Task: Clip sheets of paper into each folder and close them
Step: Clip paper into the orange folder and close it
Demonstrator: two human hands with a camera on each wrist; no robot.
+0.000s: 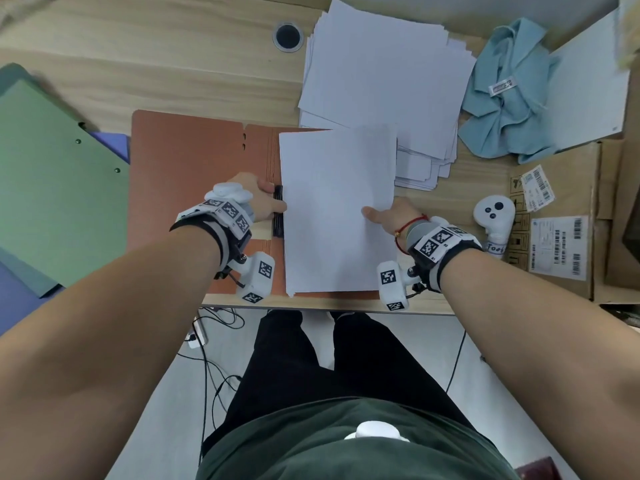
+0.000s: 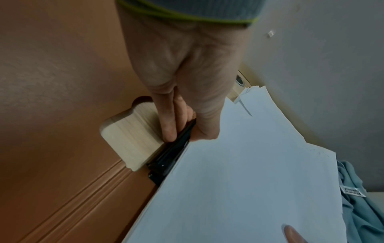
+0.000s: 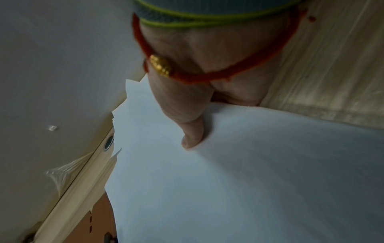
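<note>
An orange-brown folder (image 1: 194, 161) lies open on the wooden desk, its black clip (image 1: 278, 216) along the spine. My left hand (image 1: 266, 202) pinches that black clip (image 2: 176, 148), fingers on one side and thumb on the other. A white sheaf of paper (image 1: 336, 209) lies on the folder's right half, its left edge against the clip. My right hand (image 1: 384, 216) grips the sheaf's right edge, thumb (image 3: 193, 133) on top of the paper (image 3: 228, 180) and fingers hidden underneath. In the left wrist view the paper (image 2: 249, 189) covers the clip's right side.
A loose stack of white sheets (image 1: 381, 74) lies behind. A green folder (image 1: 52, 178) over purple ones lies at left. A blue cloth (image 1: 509, 91), a white controller (image 1: 493, 216) and a flat cardboard box (image 1: 561, 220) are at right. The desk's front edge (image 1: 329, 306) runs just below the folder.
</note>
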